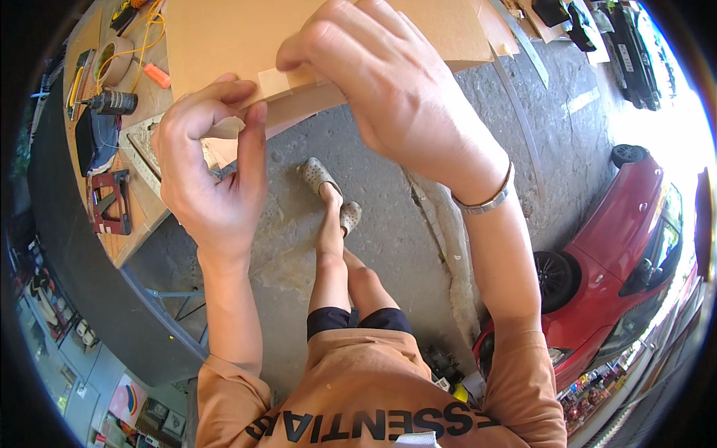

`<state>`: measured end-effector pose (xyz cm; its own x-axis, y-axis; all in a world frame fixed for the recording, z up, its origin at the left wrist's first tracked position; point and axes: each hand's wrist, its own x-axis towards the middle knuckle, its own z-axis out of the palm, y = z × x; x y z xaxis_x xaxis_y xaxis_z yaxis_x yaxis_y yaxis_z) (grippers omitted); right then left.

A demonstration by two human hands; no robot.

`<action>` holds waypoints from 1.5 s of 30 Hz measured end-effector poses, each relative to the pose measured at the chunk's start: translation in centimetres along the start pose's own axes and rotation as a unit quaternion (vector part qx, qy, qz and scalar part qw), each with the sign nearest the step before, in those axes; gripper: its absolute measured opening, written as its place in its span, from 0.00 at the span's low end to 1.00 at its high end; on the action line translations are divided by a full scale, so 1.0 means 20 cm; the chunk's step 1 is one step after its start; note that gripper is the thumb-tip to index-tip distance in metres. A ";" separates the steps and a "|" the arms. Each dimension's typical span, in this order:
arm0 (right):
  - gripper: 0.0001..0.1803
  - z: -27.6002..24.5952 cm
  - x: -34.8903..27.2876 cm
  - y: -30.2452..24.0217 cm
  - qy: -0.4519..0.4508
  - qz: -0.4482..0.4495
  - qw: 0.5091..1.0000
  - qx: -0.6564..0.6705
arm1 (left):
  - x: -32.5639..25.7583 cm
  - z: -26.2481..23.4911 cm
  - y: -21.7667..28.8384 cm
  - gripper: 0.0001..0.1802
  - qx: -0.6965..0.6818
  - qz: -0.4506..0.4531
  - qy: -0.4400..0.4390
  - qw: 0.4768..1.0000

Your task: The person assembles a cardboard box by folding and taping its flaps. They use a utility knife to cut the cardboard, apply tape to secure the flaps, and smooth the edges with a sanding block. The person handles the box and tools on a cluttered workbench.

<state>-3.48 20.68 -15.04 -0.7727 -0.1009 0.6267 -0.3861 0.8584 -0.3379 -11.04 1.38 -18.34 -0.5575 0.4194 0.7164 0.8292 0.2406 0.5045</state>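
Observation:
A large tan cardboard piece point(224, 37) stretches across the top of the view, its near edge toward me. On that edge lies a short, pale strip that looks like tape point(273, 82), between my two hands. My left hand point(211, 164) is closed, with thumb and forefinger pinching the cardboard edge at the strip's left end. From the right, my right hand point(407, 97) bends over the cardboard with curled fingers. Its thumb side presses at the strip's right end, and some fingertips are hidden behind the hand.
On the wooden tabletop point(142, 224) at left are a tape roll point(116, 66), a black bottle point(113, 103), an orange-red object point(157, 75) and a dark red staple gun point(110, 201). A metal ruler point(523, 45) juts out at upper right. A red car point(612, 224) stands at right.

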 end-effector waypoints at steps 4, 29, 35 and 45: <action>0.09 -0.07 0.05 0.03 -0.022 0.032 0.998 0.055 | 0.00 0.01 -0.01 0.17 -0.013 -0.006 0.004 1.000; 0.13 -0.05 -0.28 -0.15 0.040 0.115 0.986 -0.116 | 0.02 0.01 -0.03 0.16 -0.018 0.038 0.011 0.999; 0.14 -0.07 -0.28 -0.37 0.006 0.171 0.974 0.151 | -0.09 -0.09 0.16 0.17 -0.173 0.008 -0.110 0.979; 0.04 0.01 -0.05 -0.21 0.058 0.156 0.985 0.051 | -0.10 -0.20 0.04 0.09 -0.146 -0.011 -0.041 0.988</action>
<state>-1.09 17.07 -14.31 -0.8013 0.2235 0.5549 -0.1921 0.7822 -0.5926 -9.34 -2.77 -17.40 -0.5605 0.4887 0.6686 0.7634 -0.0080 0.6458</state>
